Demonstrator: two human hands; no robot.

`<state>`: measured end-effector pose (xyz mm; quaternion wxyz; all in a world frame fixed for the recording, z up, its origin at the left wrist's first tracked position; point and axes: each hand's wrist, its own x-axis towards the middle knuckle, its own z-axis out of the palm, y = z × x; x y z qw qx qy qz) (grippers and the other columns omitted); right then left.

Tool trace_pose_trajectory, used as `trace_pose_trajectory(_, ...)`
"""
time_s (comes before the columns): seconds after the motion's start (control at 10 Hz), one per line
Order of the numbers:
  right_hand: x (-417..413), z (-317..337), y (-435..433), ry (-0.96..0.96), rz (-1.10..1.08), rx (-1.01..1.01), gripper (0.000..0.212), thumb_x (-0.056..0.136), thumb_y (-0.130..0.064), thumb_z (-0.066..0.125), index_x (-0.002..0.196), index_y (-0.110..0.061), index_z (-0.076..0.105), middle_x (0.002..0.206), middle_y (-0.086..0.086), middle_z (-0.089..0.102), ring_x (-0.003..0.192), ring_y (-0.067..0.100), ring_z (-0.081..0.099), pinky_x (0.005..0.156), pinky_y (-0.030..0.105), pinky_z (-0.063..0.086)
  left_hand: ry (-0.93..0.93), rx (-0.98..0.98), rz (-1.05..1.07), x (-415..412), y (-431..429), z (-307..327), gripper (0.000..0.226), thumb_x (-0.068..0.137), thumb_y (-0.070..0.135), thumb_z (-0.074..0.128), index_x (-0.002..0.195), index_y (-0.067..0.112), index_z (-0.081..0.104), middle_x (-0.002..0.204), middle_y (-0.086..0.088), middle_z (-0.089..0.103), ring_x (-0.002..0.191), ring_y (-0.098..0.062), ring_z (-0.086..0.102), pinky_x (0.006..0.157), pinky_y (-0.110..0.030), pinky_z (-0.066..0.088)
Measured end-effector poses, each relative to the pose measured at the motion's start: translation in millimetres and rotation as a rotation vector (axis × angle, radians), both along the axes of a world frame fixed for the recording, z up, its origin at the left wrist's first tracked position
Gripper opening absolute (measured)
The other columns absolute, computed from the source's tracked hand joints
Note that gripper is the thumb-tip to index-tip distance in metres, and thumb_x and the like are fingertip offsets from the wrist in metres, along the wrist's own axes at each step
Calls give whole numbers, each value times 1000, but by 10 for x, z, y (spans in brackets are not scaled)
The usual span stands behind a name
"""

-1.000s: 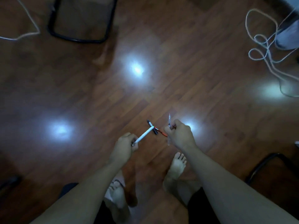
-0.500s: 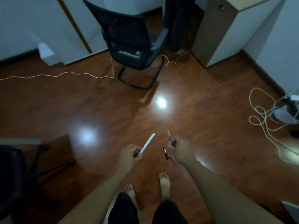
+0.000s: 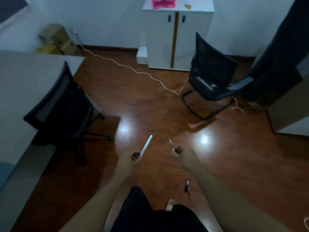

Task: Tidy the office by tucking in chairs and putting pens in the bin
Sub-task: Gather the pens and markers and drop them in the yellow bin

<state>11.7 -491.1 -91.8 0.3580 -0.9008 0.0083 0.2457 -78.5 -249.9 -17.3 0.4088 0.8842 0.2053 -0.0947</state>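
My left hand (image 3: 129,160) grips a white pen (image 3: 146,145) that points up and away. A thin clear pen with a red tip (image 3: 171,143) sticks up from my right hand (image 3: 185,156), which is closed around it. Two more pens, one black (image 3: 186,185) and one red (image 3: 189,194), lie on the wooden floor below my right forearm. A black mesh chair (image 3: 63,104) stands at the grey desk (image 3: 21,84) on the left. A second black chair (image 3: 215,77) on a sled base stands out in the room at the right. No bin is in view.
A white cabinet (image 3: 177,36) with a pink box (image 3: 163,2) on top stands against the far wall. A pale cable (image 3: 133,69) snakes across the floor to the right chair. Cardboard boxes (image 3: 55,39) sit in the left corner. A dark curtain (image 3: 284,52) hangs at right.
The view has lifted from the floor to the room as I stood up. Both hands kept their pens; the black and red pens stayed on the floor and now lie nearer my feet.
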Motion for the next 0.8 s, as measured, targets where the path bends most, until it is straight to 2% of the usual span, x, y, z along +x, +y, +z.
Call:
trace_pose_trajectory(0.1,60,68,426,10,140,12,16,96,-33,71,103,-18,69,90,1,72,79,17,63,77,32,53,-48,66,126,-274,547,-370,18,93,18,75,109,12,76,82,19,57,76,6,54,81,-18,56)
trace_pose_trajectory(0.2,69,63,851,-29,260,13,15,93,-35,73,96,-21,67,83,-1,72,71,17,65,69,31,51,-100,130,268,-585,923,-494,14,91,37,75,102,28,75,91,13,65,82,-2,64,79,-36,60)
trace_pose_trajectory(0.3,30,55,1298,-94,341,46,16,90,-35,75,85,-23,66,73,-3,70,64,20,69,60,37,55,-151,77,453,-978,1252,-474,12,95,39,71,104,32,74,97,13,67,89,-4,67,77,-24,58)
trace_pose_trajectory(0.4,-56,76,1789,-123,439,55,16,89,-36,74,83,-25,65,70,-7,67,64,20,69,64,40,57,-168,52,562,-1344,1514,-397,8,95,32,73,102,31,74,96,13,67,88,-5,68,74,-17,55)
trace_pose_trajectory(0.5,-178,113,2321,-139,522,57,21,89,-41,71,84,-22,63,73,-4,68,71,25,67,66,42,55,-157,40,663,-1696,1863,-427,8,93,26,75,99,31,75,95,11,69,86,0,67,69,-12,54)
trace_pose_trajectory(0.6,-346,277,2827,-162,597,87,19,93,-33,73,83,-23,60,75,-8,67,68,11,62,61,25,47,-164,49,718,-1984,2196,-426,8,93,23,76,99,29,78,92,7,70,86,0,67,66,-12,53)
trace_pose_trajectory(0.7,-529,355,3376,-119,727,84,12,96,-24,73,92,-20,62,77,-11,64,64,1,54,57,14,44,-157,76,781,-2272,2588,-415,9,93,24,76,97,32,76,91,8,69,82,-6,67,70,-21,57)
trace_pose_trajectory(0.8,-710,396,3984,-100,791,125,8,94,-26,73,96,-24,66,81,-8,68,66,7,58,62,27,48,-159,107,833,-2557,3031,-397,10,93,27,75,102,30,78,93,9,69,85,-8,67,76,-27,59)
